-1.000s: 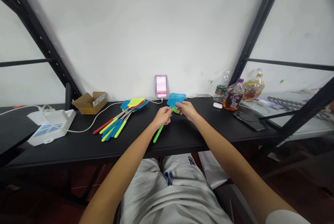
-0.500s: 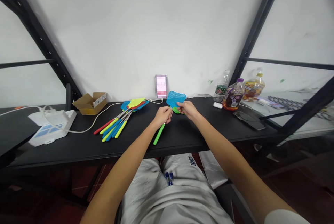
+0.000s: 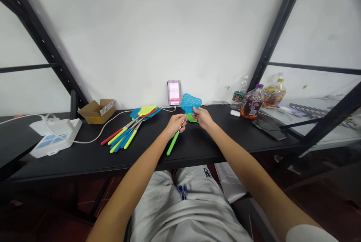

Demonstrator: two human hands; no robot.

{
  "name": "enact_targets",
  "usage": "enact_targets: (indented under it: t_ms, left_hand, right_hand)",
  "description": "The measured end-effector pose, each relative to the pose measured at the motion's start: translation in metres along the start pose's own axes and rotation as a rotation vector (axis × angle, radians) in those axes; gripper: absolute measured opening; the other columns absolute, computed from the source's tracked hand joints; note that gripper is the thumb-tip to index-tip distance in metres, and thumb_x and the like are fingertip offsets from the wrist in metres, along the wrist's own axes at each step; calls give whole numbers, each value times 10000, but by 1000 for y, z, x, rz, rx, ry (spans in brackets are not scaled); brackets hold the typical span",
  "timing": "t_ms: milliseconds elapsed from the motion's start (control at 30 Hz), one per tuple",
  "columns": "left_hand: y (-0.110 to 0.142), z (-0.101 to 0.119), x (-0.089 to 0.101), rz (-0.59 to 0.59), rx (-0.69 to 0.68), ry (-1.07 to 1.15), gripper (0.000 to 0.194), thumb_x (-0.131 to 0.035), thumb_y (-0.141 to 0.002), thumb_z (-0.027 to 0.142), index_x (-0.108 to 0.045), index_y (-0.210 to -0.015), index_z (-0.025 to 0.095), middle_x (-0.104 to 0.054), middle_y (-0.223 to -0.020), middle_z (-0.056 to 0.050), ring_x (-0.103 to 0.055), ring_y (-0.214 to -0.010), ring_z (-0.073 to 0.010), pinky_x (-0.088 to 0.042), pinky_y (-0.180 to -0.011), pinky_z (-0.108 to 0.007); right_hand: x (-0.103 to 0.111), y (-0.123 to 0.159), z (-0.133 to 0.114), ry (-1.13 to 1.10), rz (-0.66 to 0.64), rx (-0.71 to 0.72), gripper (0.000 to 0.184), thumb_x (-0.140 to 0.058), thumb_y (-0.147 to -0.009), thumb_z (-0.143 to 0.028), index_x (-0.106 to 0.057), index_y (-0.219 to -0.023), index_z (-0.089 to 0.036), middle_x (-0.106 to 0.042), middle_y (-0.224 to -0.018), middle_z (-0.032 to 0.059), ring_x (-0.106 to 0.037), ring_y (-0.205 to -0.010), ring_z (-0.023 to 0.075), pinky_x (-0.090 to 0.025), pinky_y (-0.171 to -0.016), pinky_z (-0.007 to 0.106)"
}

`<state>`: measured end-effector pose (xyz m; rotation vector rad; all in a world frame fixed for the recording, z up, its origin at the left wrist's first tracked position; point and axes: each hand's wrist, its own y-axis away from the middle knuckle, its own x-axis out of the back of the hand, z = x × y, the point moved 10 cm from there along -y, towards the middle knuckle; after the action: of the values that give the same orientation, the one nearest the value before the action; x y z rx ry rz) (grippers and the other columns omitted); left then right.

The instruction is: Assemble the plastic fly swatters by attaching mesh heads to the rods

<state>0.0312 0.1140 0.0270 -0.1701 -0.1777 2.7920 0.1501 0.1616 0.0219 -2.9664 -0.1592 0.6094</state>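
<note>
My right hand [image 3: 203,117] pinches a blue fly swatter head [image 3: 190,101] by its lower right edge, thumb on top, and holds it tilted up. My left hand [image 3: 177,123] is closed at the neck of this head. A thin metal shaft with a green handle [image 3: 172,144] slants down toward me from beneath my left fingers. Below the blue head, partly covered by it and by my right fingers, shows a green mesh swatter head [image 3: 192,118]. Which head the green handle belongs to is hidden by my fingers.
Several fly swatters [image 3: 124,133] lie fanned in a pile left on the black table [image 3: 152,155]. Beyond are an open cardboard box [image 3: 97,112] and a white case [image 3: 53,140] with cables. A lit phone [image 3: 174,93] leans on the wall. Bottles [image 3: 252,101] and a dark phone [image 3: 269,130] sit right.
The blue swatter head has risen slightly and tilted more upright, and more of my right thumb lies over its lower edge. My left hand has barely moved.
</note>
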Motion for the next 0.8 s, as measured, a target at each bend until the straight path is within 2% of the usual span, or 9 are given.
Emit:
enact_targets:
  t_ms: [300, 567, 667, 733, 800]
  left_hand:
    - [-2, -2, -10, -156, 34, 185, 248, -634, -831, 361, -516, -745, 162, -401, -487, 80, -327, -296, -44, -202, -339, -184]
    - [-1, 1, -15, -236, 41, 251, 228, -627, -839, 340, -515, -770, 154, -391, -496, 85, -310, -296, -36, -217, -339, -173]
    - [4, -1, -21, -300, 78, 236, 244, -635, -830, 350, -507, -754, 157, -371, -476, 92, -286, -281, -35, -195, -329, -171]
    - [7, -2, -22, -323, 99, 217, 257, -637, -829, 361, -502, -744, 159, -361, -465, 94, -274, -273, -35, -186, -325, -172]
    - [6, 0, -16, -276, 78, 215, 263, -639, -824, 372, -502, -745, 161, -355, -464, 96, -273, -276, -36, -185, -328, -174]
  right_hand:
    - [-7, 3, -8, -102, -55, 69, 449, -872, -577, -455, -541, -737, -197, -516, -583, -54, -476, -527, 74, -327, -459, 197]
    - [-15, 4, -10, -96, -95, 102, 441, -827, -654, -512, -524, -740, -203, -531, -582, -44, -487, -518, 75, -360, -463, 194]
    - [8, -3, -21, -103, 31, 144, 427, -774, -724, -524, -478, -743, -217, -535, -598, -40, -522, -547, 90, -393, -480, 200]
    - [45, -6, -33, -103, 240, 195, 421, -747, -760, -493, -421, -728, -229, -507, -571, -52, -521, -542, 96, -404, -488, 203]
    - [76, -7, -43, 33, 379, 224, 369, -681, -812, -472, -418, -717, -232, -499, -557, -43, -521, -541, 109, -402, -495, 214]
